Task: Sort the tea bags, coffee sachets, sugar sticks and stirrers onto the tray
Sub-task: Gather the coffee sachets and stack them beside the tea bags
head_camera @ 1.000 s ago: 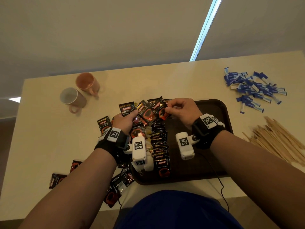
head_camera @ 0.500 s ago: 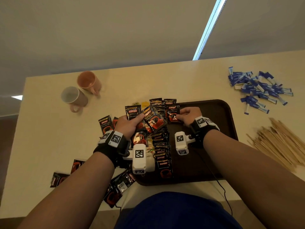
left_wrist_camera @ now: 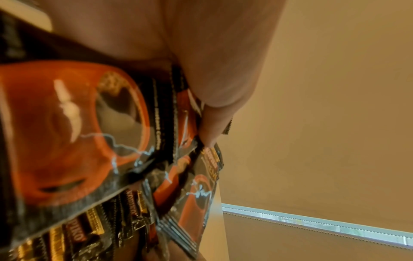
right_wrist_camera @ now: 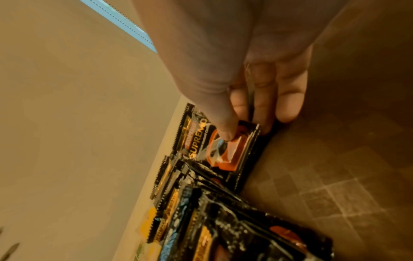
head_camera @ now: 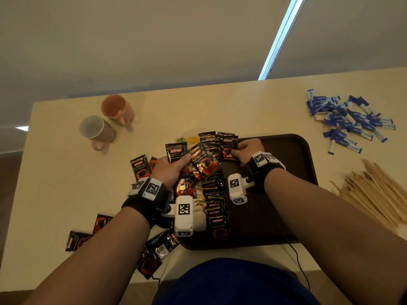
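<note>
- Nearest the person, loose coffee sachets lie on the table off the tray's near-left corner; two more lie further left.
- The dark brown tray sits in front of the person. A column of overlapping coffee sachets runs along its left part, from the near edge to the far one.
- The left hand is curled round a fan of coffee sachets — the thumb lies across their printed faces, as the left wrist view shows close up. The fan is held over the tray's left edge.
- The right hand pinches one coffee sachet at the far end of the column: thumb on top, fingers curled beneath its edge. This sachet rests on the tray's far-left part, overlapping those beside it.
- Another sachet lies on the table just left of the left hand.
- Small yellow and green packets peek out beyond the fan; what they are cannot be told.
- On the right, well apart from the tray, wooden stirrers lie in a loose heap on the table.
- Farther on the right, blue and white sugar sticks are scattered in a pile.
- At the far left stand two mugs — a beige mug and, just behind it, a pink mug.
</note>
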Motion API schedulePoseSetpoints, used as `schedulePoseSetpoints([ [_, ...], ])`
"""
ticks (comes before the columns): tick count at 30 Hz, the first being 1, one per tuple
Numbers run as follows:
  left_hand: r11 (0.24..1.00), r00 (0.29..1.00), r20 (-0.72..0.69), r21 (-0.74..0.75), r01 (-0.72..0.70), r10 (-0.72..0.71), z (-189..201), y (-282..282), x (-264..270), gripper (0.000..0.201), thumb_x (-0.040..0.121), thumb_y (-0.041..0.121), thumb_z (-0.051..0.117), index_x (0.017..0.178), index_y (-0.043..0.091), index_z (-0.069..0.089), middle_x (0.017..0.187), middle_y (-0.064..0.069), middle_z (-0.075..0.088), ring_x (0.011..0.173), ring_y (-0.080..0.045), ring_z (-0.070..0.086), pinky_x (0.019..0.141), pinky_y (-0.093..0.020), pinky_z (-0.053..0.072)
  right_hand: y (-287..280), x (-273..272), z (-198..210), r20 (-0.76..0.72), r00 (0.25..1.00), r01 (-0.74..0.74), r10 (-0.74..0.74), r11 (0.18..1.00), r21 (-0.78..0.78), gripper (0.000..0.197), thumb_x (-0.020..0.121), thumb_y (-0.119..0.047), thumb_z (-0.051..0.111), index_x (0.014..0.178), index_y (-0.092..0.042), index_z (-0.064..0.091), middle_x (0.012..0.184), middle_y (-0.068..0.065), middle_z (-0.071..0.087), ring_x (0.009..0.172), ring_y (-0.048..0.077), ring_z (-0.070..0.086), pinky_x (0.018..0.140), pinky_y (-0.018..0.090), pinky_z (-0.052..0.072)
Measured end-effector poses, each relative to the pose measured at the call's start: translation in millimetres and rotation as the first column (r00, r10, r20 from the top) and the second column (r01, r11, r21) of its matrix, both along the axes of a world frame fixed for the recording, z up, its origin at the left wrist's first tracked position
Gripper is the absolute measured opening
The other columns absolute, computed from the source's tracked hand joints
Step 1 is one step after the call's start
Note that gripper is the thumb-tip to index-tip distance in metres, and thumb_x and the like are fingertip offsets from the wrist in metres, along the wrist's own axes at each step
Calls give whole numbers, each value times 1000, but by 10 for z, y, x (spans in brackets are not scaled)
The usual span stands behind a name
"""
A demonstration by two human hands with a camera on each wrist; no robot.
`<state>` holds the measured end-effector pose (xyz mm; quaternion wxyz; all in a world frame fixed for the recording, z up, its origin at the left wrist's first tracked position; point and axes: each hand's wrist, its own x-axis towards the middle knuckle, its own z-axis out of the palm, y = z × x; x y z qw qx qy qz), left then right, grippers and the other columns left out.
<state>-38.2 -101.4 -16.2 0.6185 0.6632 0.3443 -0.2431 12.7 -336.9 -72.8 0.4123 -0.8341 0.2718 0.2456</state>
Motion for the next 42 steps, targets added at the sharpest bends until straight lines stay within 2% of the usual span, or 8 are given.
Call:
schedulePoseSetpoints([
  [10, 1000, 1000, 1, -12, -6, 6, 5, -1, -16, 21, 85, 29, 77, 96, 14, 67, 95, -11, 76, 89, -33, 74, 88, -55, 57, 8, 25, 66, 74, 993, -81, 88, 993, -91, 34, 83, -23, 77, 113, -9, 71, 108, 6, 72, 105, 20, 65, 97, 30, 50],
  [13, 1000, 1000, 1, -14, -3, 3, -4, 2, -17, 25, 83, 30, 78, 99, 14, 68, 95, -11, 76, 88, -33, 74, 88, -56, 57, 21, 19, 81, 62, 989, -124, 133, 983, -133, 30, 83, -30, 77, 104, -8, 73, 100, 5, 72, 96, 19, 66, 88, 29, 52],
  [21, 999, 1000, 15, -40, -14, 15, 15, -57, -25, 21, 83, 28, 79, 95, 14, 69, 91, -10, 77, 88, -34, 74, 87, -58, 56, -122, -43, 60, 93, 996, -6, 16, 995, -100, 31, 81, -24, 79, 109, -12, 72, 99, 3, 74, 98, 16, 68, 97, 32, 52],
  [25, 999, 999, 33, -29, 19, -18, 30, -109, -25, 21, 81, 30, 81, 94, 17, 71, 93, -9, 77, 90, -34, 74, 89, -59, 55, -128, -104, 257, 268, 961, -7, 60, 981, -193, 16, 87, -34, 72, 86, -18, 69, 75, -8, 64, 81, 13, 64, 83, 30, 53],
  [28, 998, 996, 71, -24, 50, -48, 25, -141, -27, 21, 80, 30, 82, 94, 19, 73, 94, -8, 77, 91, -31, 74, 90, -58, 55, -24, -144, 514, 355, 906, -229, 229, 972, -43, 27, 91, -44, 64, 79, -21, 68, 71, -11, 62, 71, 7, 60, 66, 22, 44],
  [32, 994, 987, 123, -2, 106, -105, 76, -179, -29, 19, 80, 29, 81, 94, 20, 72, 95, -6, 77, 90, -26, 74, 87, -51, 58, 103, -194, 684, 249, 864, -491, 438, 845, 214, 27, 87, -38, 70, 102, -15, 71, 77, -9, 67, 58, -5, 62, 55, 13, 45],
  [38, 991, 990, 96, -74, 110, -103, 94, -191, -52, 10, 90, 15, 71, 99, 13, 67, 102, -15, 74, 87, -29, 73, 85, -49, 58, 111, -257, 586, 194, 921, -381, 338, 886, 264, 36, 83, -21, 77, 113, -7, 64, 87, 5, 68, 70, 14, 67, 59, 22, 56],
  [42, 997, 995, 70, -22, 77, -75, 19, -112, -65, 11, 89, 11, 71, 96, 20, 68, 102, -10, 75, 96, -33, 72, 91, -56, 55, -30, -293, 496, 154, 967, -243, 204, 921, 305, 33, 84, -22, 76, 112, -13, 62, 86, 3, 69, 57, 12, 60, 49, 25, 49],
])
